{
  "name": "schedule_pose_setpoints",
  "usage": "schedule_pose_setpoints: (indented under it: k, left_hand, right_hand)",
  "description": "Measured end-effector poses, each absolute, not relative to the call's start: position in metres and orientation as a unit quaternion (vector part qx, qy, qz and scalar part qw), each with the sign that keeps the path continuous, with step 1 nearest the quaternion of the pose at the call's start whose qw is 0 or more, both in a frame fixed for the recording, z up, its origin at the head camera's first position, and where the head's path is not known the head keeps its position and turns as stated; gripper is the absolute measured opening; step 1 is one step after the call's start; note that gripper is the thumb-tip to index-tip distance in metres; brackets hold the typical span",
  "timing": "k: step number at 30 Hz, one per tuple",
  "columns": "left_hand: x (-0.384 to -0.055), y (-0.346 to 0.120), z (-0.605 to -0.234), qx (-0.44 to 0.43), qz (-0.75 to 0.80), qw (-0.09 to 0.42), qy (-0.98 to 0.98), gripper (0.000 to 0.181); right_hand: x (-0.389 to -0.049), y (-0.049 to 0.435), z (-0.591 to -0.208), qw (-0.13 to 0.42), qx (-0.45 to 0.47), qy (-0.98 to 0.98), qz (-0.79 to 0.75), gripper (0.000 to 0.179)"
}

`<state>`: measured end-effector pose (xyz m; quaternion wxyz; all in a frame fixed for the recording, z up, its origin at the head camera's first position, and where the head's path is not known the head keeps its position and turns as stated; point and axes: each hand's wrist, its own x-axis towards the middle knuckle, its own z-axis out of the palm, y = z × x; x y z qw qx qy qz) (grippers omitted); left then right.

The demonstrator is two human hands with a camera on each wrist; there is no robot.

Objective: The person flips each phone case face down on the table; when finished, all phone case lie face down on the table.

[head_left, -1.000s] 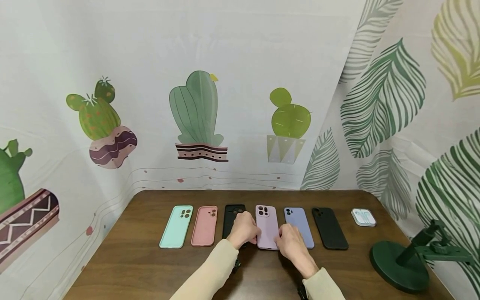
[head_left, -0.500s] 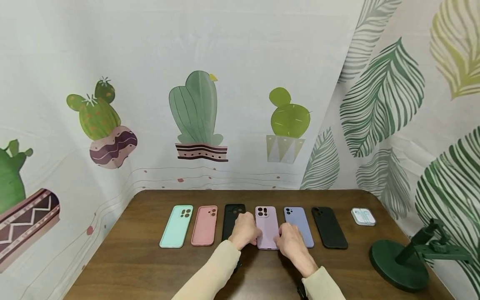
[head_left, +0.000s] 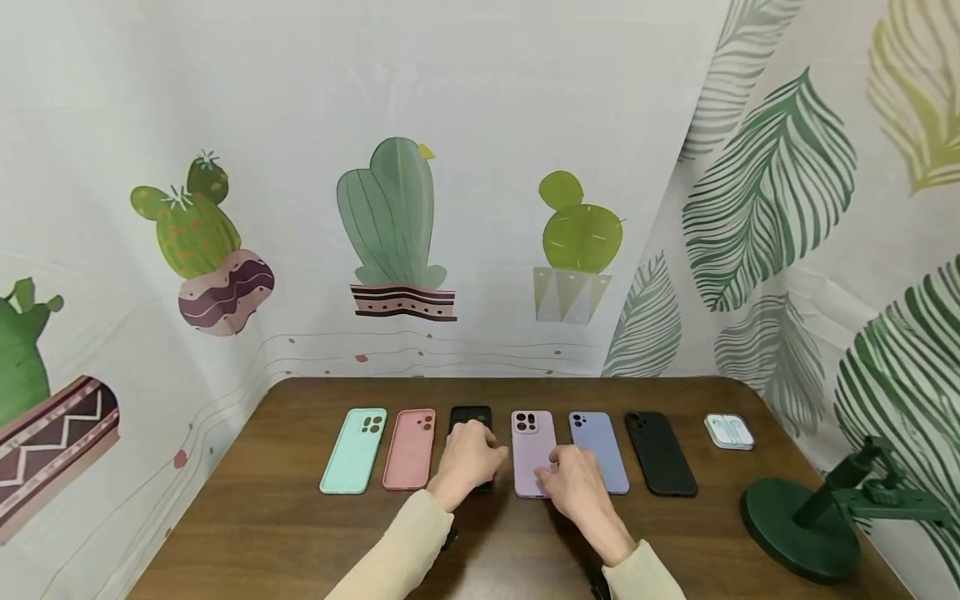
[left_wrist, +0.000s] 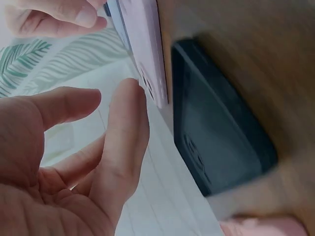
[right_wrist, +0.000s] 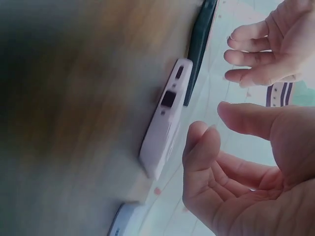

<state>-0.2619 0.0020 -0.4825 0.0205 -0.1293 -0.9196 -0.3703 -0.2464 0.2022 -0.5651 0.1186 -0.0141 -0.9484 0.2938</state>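
A lilac phone case (head_left: 528,454) lies camera cutouts away from me in the middle of a row of cases. To its left, my left hand (head_left: 467,458) hovers over a black phone case (left_wrist: 221,128), covering its near part in the head view. Thumb and fingers stand apart with nothing between them in the left wrist view. My right hand (head_left: 576,482) overlaps the lower right edge of the lilac case and part of a periwinkle case (head_left: 606,450). Seen from the right wrist, its fingers are loosely bent and a gap separates them from the thumb.
Left of the hands lie a pink case (head_left: 408,450) and a mint case (head_left: 352,452). Another black case (head_left: 662,457) and a small white square box (head_left: 729,432) are on the right. A green round-based stand (head_left: 795,533) occupies the wooden table's (head_left: 300,542) right front.
My left hand has moved left, away from the lilac case's edge and over the black case, its fingers spreading. The right hand has shifted slightly left over the lilac case's edge.
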Motion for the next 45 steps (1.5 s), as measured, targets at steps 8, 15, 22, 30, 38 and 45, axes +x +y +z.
schedule_pose_setpoints:
  k: [8,15,22,30,38,45]
  left_hand:
    - [-0.278,-0.039,-0.505,-0.131,-0.39,0.033,-0.911,0.019]
    - [-0.264,-0.054,-0.479,-0.057,-0.363,0.001,-0.93,0.013]
    - [-0.303,-0.07,-0.533,-0.063,-0.328,-0.003,-0.943,0.024]
    - [-0.335,-0.076,-0.573,-0.075,-0.271,-0.013,-0.96,0.041]
    - [-0.334,-0.069,-0.573,-0.08,-0.231,-0.021,-0.97,0.054]
    - [-0.335,-0.068,-0.576,-0.082,-0.225,0.001,-0.971,0.058]
  right_hand:
    - [-0.242,0.166,-0.56,0.14,0.03,-0.932,0.333,0.024]
    - [-0.236,0.137,-0.543,0.09,0.068,-0.922,0.369,0.03]
    - [-0.256,0.124,-0.564,0.047,0.06,-0.942,0.327,0.028]
    - [-0.273,0.118,-0.575,0.053,0.056,-0.946,0.316,0.035]
    - [-0.277,0.117,-0.574,0.052,0.058,-0.954,0.289,0.032]
    - [-0.28,0.117,-0.574,0.054,0.057,-0.958,0.276,0.031]
